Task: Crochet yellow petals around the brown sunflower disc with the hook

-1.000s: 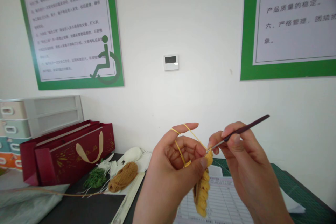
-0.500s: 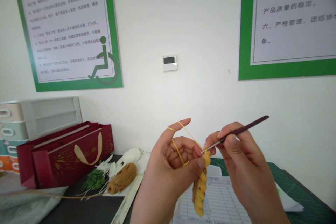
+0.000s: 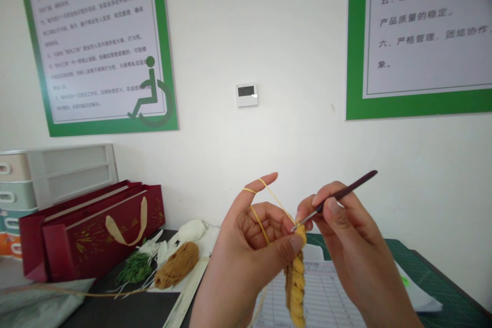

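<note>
A narrow yellow crochet piece (image 3: 296, 287) hangs from my left hand (image 3: 249, 246), pinched near its top between thumb and fingers. Yellow yarn (image 3: 275, 198) wraps round my raised left index finger and runs taut down to the top of the piece. My right hand (image 3: 346, 230) grips a crochet hook (image 3: 355, 185) by its dark handle, pen-like. The hook's metal tip meets the top edge of the piece, beside my left fingertips. Whether a loop sits on the tip is too small to tell.
Brown yarn (image 3: 177, 265), green yarn (image 3: 134, 267) and white yarn (image 3: 192, 231) lie on the dark table at left. Behind them stand dark red gift bags (image 3: 92, 236) and a drawer unit (image 3: 77, 171). Printed sheets (image 3: 323, 297) rest on a green cutting mat (image 3: 434, 279).
My right hand has shifted slightly left, the hook further left with its tip a little lower. The crochet piece hangs slightly lower and straighter. The whole view has shifted a little.
</note>
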`<state>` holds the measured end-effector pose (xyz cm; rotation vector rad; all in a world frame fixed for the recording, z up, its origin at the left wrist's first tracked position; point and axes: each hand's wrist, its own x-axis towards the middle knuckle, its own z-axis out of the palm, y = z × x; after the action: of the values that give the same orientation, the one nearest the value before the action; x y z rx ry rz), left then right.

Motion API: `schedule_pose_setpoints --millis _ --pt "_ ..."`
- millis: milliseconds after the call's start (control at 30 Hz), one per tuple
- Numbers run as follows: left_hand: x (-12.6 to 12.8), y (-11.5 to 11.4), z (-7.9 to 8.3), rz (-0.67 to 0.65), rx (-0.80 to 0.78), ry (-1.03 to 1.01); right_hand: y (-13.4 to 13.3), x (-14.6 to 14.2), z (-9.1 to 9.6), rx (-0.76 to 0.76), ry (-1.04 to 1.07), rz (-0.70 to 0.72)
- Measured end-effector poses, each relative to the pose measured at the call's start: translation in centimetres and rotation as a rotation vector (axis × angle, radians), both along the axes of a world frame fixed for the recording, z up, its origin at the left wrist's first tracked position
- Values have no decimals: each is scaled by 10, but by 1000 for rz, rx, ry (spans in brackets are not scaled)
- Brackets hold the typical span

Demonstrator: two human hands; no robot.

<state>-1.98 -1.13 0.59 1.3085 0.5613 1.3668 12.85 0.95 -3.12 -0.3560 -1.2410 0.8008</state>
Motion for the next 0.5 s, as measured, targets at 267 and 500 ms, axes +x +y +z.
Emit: schedule_pose_setpoints --millis 267,500 --pt "-1 0 -1 -1 10 -54 6 10 -1 237 -239 -83" --pt "8 -4 -5 99 33 -147 -1 1 -7 820 -412 -912"
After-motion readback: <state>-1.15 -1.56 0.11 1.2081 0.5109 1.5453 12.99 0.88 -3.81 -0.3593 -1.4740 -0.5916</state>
